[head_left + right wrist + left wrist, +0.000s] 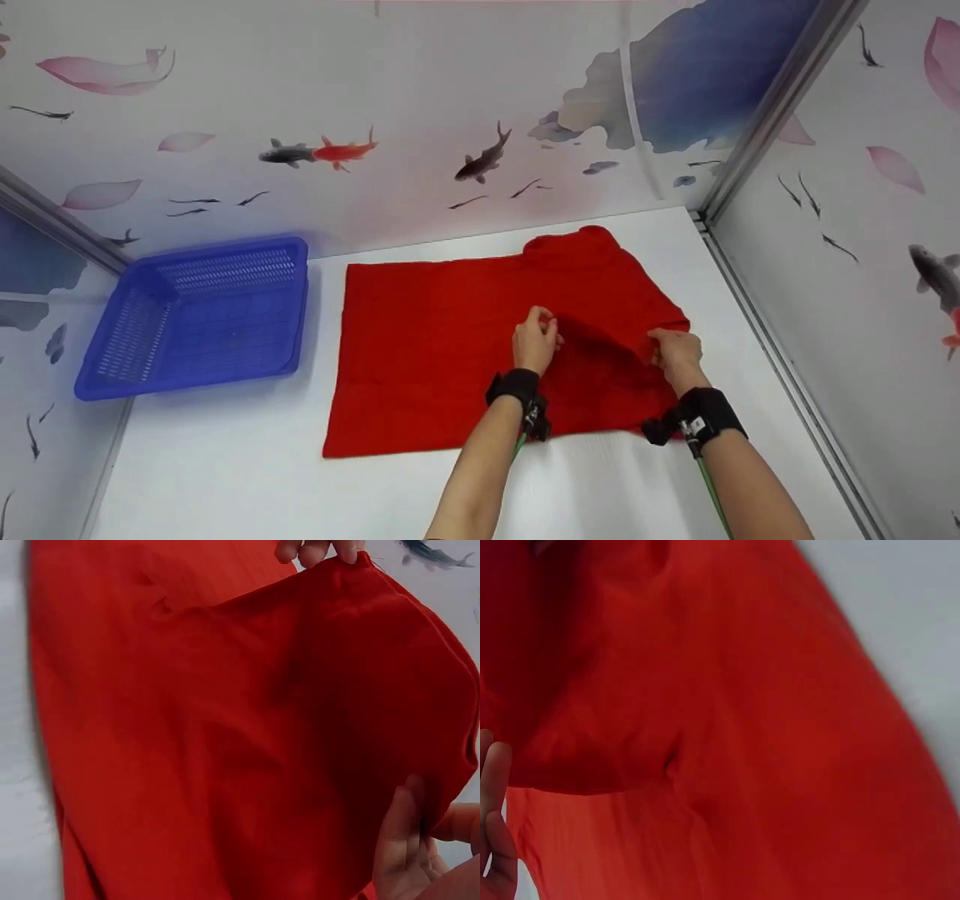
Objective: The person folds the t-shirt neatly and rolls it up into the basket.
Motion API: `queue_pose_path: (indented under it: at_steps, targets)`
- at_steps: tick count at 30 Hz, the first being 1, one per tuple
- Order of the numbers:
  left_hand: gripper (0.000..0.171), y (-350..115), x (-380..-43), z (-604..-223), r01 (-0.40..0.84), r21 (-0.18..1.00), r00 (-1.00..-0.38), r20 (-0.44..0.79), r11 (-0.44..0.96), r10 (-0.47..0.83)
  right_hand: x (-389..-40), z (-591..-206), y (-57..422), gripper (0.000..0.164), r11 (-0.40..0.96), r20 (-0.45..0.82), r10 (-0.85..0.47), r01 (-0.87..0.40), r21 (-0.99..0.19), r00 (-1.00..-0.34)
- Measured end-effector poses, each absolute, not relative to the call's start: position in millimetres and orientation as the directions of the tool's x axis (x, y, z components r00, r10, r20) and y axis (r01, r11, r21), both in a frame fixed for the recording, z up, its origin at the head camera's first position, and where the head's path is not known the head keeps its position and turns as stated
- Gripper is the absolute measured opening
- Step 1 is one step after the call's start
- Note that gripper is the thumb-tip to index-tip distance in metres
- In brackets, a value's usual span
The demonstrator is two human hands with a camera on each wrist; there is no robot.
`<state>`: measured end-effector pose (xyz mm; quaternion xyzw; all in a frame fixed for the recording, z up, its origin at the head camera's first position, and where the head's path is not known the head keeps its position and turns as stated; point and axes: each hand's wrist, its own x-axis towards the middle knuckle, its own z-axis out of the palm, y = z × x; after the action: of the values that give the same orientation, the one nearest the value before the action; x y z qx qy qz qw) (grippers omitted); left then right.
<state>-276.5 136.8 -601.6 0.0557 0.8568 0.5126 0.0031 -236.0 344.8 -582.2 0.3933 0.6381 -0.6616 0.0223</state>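
Nearest the camera, two bare forearms [480,465] are seen, each banded at the wrist by a black strap [712,412]. By the fingertips of the left hand [535,345], a raised edge of a red garment [420,352] is pinched; between thumb and fingers of the right hand [679,356], another part of that edge is gripped, and the cloth between them is held up in a loose, shadowed fold. Beyond the hands, the garment is spread on a white table [225,465], its straight end turned leftward. Just beside that end, a blue basket [232,330] with slotted sides is set. Behind and at both sides, pale walls [420,202] are printed with fish and petals.
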Motion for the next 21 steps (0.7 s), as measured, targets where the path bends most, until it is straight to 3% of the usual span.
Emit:
queue_pose_path:
  at_steps: [5, 9, 15, 21]
  targets:
    - [0.006, 140.4, -283.0, -606.5, -0.036, 0.915, -0.997, -0.061, 0.401, 0.05, -246.7, -586.4, 337.0, 0.009, -0.303, -0.585, 0.494, 0.503, -0.809, -0.643]
    - [0.01, 143.8, -287.8, -610.8, -0.06, 0.91, -0.996, -0.084, 0.411, 0.042, -253.6, -591.7, 333.2, 0.028, -0.304, -0.557, 0.438, 0.467, -0.83, -0.706]
    - [0.031, 146.9, -294.5, -617.4, -0.006, 0.864, -0.985, -0.093, 0.503, 0.148, -259.8, -599.7, 335.9, 0.044, -0.181, -0.471, 0.29, 0.435, -0.882, -0.833]
    - [0.032, 145.6, -298.9, -626.8, 0.118, 0.74, -0.966, -0.07, 0.662, 0.251, -266.6, -608.2, 339.0, 0.044, 0.059, -0.368, 0.275, 0.398, -0.915, -0.888]
